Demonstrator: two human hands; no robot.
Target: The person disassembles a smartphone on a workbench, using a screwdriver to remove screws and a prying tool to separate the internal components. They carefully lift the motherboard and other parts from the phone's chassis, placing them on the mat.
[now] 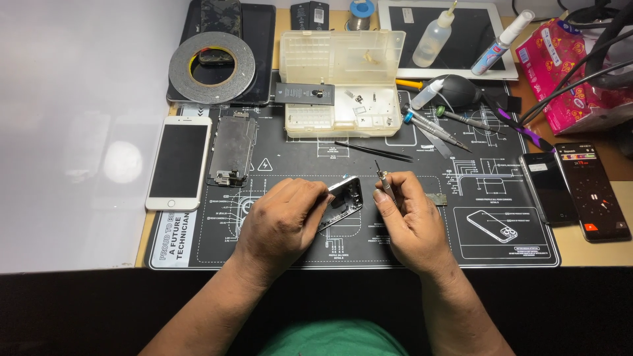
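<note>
Head view looks down on my black repair mat, rubbery and covered in thin white line drawings, with a white label strip at its lower left corner. At the upper right edge of the frame sits a crinkly pink printed packet. A cloudy plastic parts box stands open at upper centre, beside a flat ring of dark tape at upper left. A white phone lies smooth and face up at left. In the middle of the frame my left hand grips the metal phone frame, tilted up off the mat. My right hand pinches a slim screwdriver just beside it.
</note>
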